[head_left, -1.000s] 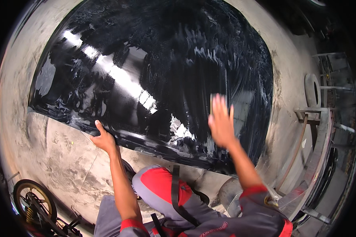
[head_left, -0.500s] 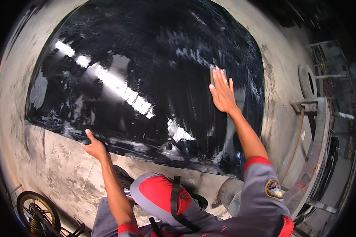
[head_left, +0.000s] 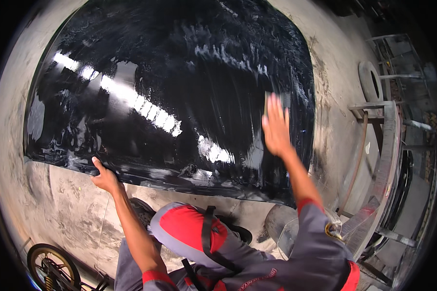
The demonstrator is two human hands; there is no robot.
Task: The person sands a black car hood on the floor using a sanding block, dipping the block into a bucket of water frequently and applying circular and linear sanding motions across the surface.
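Note:
A large, glossy black panel [head_left: 199, 102], shaped like a car hood, spreads before me with pale wet smears and a bright light reflection on it. My right hand [head_left: 277, 131] lies nearly flat on its right part, fingers extended and slightly blurred. Beneath those fingers, a thin greyish rectangular pad [head_left: 286, 100] is pressed to the surface; most of it is covered. At the near left edge, my left hand [head_left: 105, 178] grips the panel's rim, thumb on top. Its other fingers are largely hidden.
A rounded grey container [head_left: 280, 228] stands by the panel's near right corner. Along the right runs a worn bench frame [head_left: 386, 160], with a tyre [head_left: 369, 80] beyond it. A wheel with a gold-coloured rim [head_left: 53, 269] sits at lower left on the stained floor [head_left: 77, 203].
My right hand has slid the pad nearer to me and a little to the right across the panel. My left hand keeps its place on the rim. The whole view has shifted slightly.

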